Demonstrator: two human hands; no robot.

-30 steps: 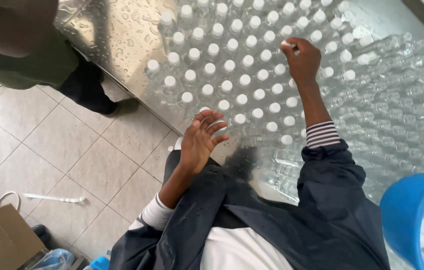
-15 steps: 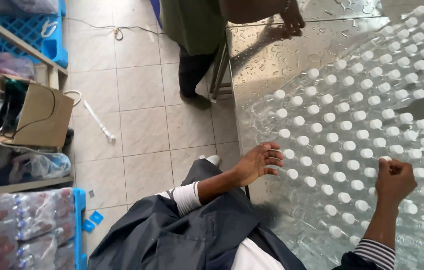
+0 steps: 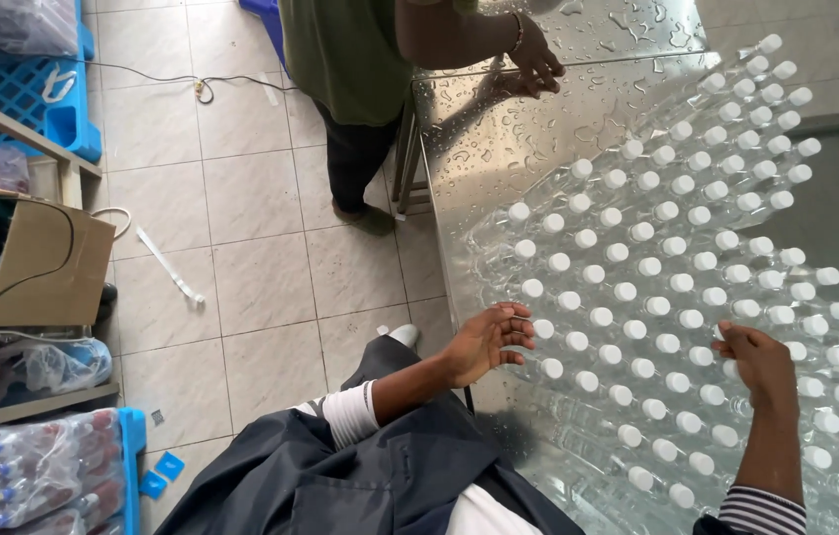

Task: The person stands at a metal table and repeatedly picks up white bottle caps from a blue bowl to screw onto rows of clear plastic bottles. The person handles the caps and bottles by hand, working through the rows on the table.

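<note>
A: Position of the hands?

B: Left hand (image 3: 484, 342) at the near-left edge of the bottle block, fingers (image 3: 517, 327) curled loosely and slightly apart, tips touching the capped bottles (image 3: 637, 297) at the block's edge. Not clamped on any one bottle. Right hand (image 3: 761, 362) rests among the caps further right, fingers bent down between bottles; cannot tell whether they grip one.

A: And the bottles?

B: Clear plastic, white caps, standing upright in close diagonal rows on a wet steel table (image 3: 499, 149). The block runs from the far right corner down to the near edge, between and around both hands. Water droplets cover the bare metal at the far left part.

A: Anything in the way?

B: Another person in a green top (image 3: 340, 59) stands at the table's far end, one hand (image 3: 533, 64) with a bracelet resting on the steel, well apart from the bottle block. Nothing lies between the wearer's hands and the bottles. The wearer's own dark jacket (image 3: 360, 476) and striped cuff (image 3: 761, 510) fill the bottom of the view.

A: Floor side?

B: Tiled floor (image 3: 241, 248) left of the table. A cardboard box (image 3: 38, 267) with a dark cable over it, a blue crate (image 3: 33, 89) at far left, a white strip (image 3: 167, 263) lying on the tiles, and shrink-wrapped bottle packs (image 3: 23, 476) on a blue pallet at bottom left.
</note>
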